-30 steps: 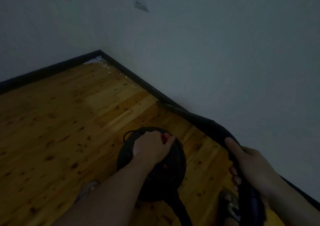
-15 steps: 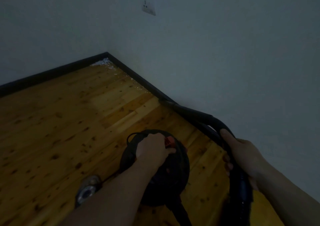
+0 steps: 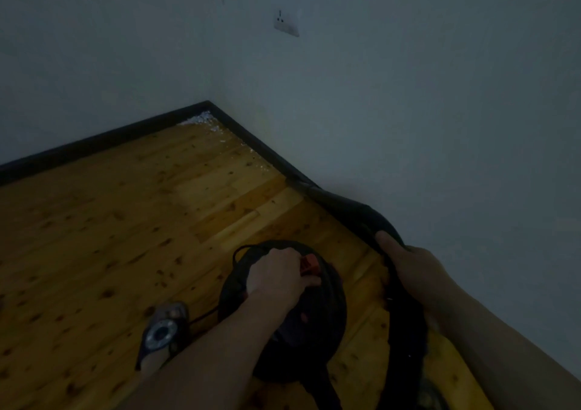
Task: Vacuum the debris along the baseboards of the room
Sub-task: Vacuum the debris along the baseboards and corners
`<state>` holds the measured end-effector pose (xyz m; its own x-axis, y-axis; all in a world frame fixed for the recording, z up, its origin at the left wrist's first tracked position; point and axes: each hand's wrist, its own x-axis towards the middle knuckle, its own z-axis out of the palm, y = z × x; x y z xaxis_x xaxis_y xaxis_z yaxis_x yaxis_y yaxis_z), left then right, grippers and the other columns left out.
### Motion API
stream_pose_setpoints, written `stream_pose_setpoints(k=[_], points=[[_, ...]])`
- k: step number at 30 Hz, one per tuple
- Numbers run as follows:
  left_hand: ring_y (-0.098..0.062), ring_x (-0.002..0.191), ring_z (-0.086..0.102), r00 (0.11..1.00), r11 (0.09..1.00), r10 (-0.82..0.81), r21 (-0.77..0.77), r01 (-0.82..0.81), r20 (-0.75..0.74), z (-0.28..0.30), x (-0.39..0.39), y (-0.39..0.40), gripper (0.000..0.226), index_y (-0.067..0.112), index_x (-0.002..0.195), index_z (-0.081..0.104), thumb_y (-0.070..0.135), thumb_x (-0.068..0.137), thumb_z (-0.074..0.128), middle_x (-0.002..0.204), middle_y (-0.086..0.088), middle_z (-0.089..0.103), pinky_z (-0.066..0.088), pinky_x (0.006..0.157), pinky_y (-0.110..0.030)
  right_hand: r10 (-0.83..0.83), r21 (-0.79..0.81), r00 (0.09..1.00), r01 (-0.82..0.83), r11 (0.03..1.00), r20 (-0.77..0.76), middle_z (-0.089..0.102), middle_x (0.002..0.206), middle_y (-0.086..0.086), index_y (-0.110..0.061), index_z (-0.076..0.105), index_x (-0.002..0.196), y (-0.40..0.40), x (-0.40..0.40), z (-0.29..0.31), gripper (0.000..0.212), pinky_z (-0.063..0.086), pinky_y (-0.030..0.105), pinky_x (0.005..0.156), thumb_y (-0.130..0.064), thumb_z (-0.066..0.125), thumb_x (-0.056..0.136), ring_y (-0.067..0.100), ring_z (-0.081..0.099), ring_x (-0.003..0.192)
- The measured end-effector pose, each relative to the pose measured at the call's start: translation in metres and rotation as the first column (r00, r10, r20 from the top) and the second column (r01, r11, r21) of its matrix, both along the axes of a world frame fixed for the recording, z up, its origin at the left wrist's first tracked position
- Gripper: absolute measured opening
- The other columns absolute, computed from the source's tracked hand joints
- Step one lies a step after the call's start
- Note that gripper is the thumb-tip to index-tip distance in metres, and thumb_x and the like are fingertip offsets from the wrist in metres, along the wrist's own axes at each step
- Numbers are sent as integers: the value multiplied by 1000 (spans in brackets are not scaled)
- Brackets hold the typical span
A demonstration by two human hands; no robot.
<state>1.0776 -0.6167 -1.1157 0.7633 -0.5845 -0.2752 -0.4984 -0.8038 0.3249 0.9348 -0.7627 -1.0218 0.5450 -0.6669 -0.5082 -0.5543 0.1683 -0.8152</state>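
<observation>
Both hands are busy: the left hand (image 3: pixel 276 276) grips the vacuum canister (image 3: pixel 283 312) handle, the right hand (image 3: pixel 415 271) wraps the hose (image 3: pixel 349 208) lying along the baseboard (image 3: pixel 251 141). White debris (image 3: pixel 201 118) sits ahead in the corner, well apart from the nozzle; dragging the canister could snag its cord, I'd guess.

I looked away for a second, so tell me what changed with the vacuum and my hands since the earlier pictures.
The hose nozzle has slid forward along the baseboard toward the debris in the corner, and the right hand went with it. A sandaled foot has stepped into view on the left. The left hand still grips the vacuum's top; the debris pile is untouched.
</observation>
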Motion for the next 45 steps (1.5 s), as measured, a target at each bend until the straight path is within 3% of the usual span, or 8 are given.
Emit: stream_pose_setpoints(k=[8,13,22,27,31,40,45], points=[[-22,88,66,1000,1000,25,-18,-25,2,-1,43,-2,46,28,102,68,69,82,71,96,3,66,56,69,-37,31,-21,999,-30,999,30,56,73,18,-8,59,91,-3,43,-4,42,48,42,63,-49,65,97,29,55,62],[-21,87,65,999,999,31,-22,-30,14,0,70,-4,47,27,103,68,68,82,72,95,3,65,52,66,-34,-2,-21,999,3,1000,51,54,59,12,-8,57,85,-7,72,-9,42,46,39,59,-47,64,98,25,52,53],[-19,83,65,999,998,47,-36,-47,7,-2,126,-8,46,25,102,69,67,83,72,95,3,66,53,65,-34,-29,13,999,28,1000,31,56,55,7,-6,61,79,-12,123,-11,46,44,34,56,-48,62,99,23,53,48],[-20,82,65,999,999,38,-26,-38,19,-2,146,-12,46,24,103,69,65,83,72,95,2,67,52,62,-33,5,-45,1000,-4,999,18,58,65,12,-5,61,86,-13,150,-11,47,46,37,61,-50,62,98,25,55,55],[-20,82,65,999,998,50,-25,-49,8,-1,164,-13,46,22,102,67,65,84,72,94,1,66,53,63,-34,20,-50,1000,-19,999,11,58,57,6,-4,64,83,-11,163,-11,48,46,33,55,-50,62,98,23,55,50],[-20,84,65,994,994,97,-43,-96,43,-4,191,-14,47,26,102,68,68,81,73,97,2,67,53,64,-35,79,-86,997,-77,993,18,55,63,11,-6,59,87,-14,194,-15,46,50,42,63,-50,60,100,27,55,57],[-20,91,66,995,995,87,-56,-85,41,-4,193,-14,51,26,110,70,68,82,72,103,3,69,52,67,-33,112,-79,993,-109,991,27,48,55,5,-9,52,77,-14,209,-17,47,47,40,60,-48,58,102,25,51,54]])
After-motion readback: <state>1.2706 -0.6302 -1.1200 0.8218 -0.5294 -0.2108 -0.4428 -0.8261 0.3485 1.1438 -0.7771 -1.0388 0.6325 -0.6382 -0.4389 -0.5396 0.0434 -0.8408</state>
